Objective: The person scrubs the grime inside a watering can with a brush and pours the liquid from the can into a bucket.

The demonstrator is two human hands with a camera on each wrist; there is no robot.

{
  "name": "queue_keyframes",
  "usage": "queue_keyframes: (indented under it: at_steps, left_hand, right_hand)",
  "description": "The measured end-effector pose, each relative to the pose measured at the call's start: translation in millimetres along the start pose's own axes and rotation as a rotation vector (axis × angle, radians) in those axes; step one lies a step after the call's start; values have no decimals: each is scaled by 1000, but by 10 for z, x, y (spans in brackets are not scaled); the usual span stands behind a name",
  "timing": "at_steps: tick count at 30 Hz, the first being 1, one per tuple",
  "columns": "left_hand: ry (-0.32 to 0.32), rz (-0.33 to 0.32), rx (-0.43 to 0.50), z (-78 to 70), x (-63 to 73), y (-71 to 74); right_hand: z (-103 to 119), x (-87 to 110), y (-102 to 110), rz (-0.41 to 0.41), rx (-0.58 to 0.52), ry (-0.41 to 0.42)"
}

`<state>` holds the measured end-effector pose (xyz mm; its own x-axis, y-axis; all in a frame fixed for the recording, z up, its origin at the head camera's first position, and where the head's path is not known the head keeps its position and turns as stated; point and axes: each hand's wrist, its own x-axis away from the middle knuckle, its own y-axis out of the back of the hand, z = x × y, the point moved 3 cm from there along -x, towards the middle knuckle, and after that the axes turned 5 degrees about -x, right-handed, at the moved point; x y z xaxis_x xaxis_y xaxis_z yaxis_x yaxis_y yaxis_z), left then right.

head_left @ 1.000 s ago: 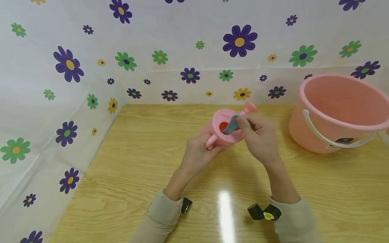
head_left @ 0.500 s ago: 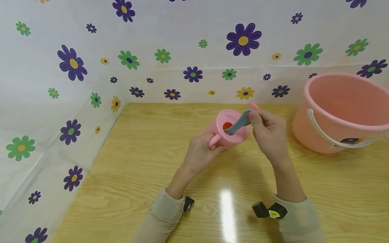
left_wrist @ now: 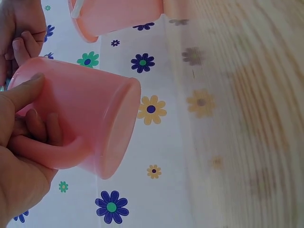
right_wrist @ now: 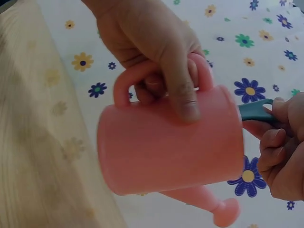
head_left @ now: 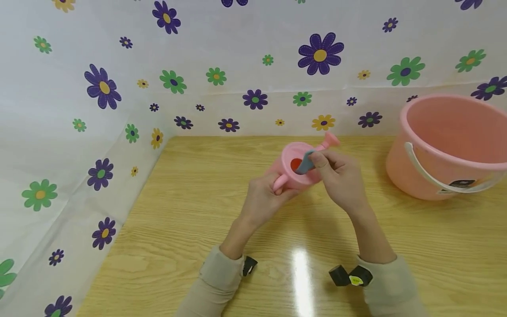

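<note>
A pink toy watering can [head_left: 283,166] is held tilted above the table, its top hole showing orange-red inside. My left hand [head_left: 261,198] grips its handle; in the left wrist view the thumb [left_wrist: 28,90] presses along the can's side and the fingers curl through the handle. My right hand [head_left: 343,181] pinches a blue spoon [head_left: 306,163] by the handle, whose end has a small loop in the right wrist view. The spoon's lower end dips into the hole and is hidden there. The spout's flared head [head_left: 332,139] points away, up and right, behind my right hand.
A large pink bucket [head_left: 412,171] with a white handle [head_left: 424,174] stands on the right of the wood-grain table [head_left: 190,229]. A flower-printed white sheet [head_left: 222,44] hangs behind and along the left. Black wrist devices [head_left: 350,276] sit at both cuffs.
Half a second ago my right hand had drawn the spoon up and right, showing more of it. Now it has come back down and left, deeper in the hole. My left hand keeps its grip.
</note>
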<state>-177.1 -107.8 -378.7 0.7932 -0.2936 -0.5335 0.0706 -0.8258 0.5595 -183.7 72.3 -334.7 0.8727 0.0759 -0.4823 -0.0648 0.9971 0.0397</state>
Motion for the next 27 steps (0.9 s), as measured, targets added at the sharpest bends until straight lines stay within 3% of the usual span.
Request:
queue_keyframes:
  at_steps: [9,21,27]
  left_hand:
    - [-18,12,10,-24,-13,-31]
    - [-24,-10,-43,-8,15,-40]
    - [-28,-26,-44,-8,19,-41]
  right_hand:
    - [163,-12,192,-121,-142,53]
    - [38,-2,155,-71,-76,6]
    - [-59,-6,82,8,-35,22]
